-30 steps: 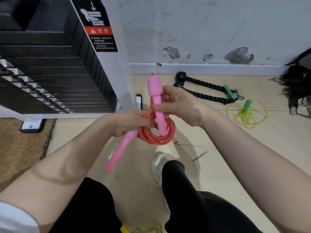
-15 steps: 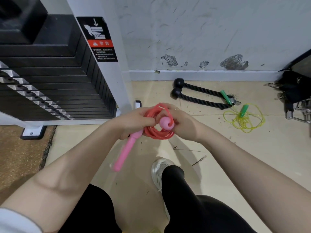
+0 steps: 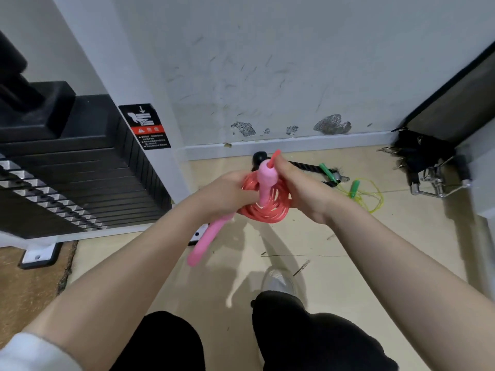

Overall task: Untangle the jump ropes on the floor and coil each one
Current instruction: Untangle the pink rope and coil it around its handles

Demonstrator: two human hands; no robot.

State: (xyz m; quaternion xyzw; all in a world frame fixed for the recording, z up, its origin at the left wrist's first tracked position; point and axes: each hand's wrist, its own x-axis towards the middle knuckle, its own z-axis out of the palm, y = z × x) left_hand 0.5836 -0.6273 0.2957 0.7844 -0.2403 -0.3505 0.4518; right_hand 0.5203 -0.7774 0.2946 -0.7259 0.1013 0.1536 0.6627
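Change: since the earlier frame the upper pink handle (image 3: 266,180) has swung from end-on to upright, its stem passed down through the coil's centre.
Left hand (image 3: 227,195): fingers curled round the near-left side of the red rope coil (image 3: 267,207), gripping it.
Right hand (image 3: 302,191): closed on the coil's far-right side, thumb and fingers around the upper handle and a short red rope end.
Hands together: both clamp the same coil, close together and level.
Lower pink handle (image 3: 207,241): hangs down and to the left below the left hand.
Yellow jump rope (image 3: 367,195): on the floor beyond the right hand, a loose heap with green handles (image 3: 355,187).
Black rope (image 3: 305,167): on the floor just behind the hands; a thick gym attachment.
Progress, judged: red rope coiled, being secured; yellow rope not yet coiled.
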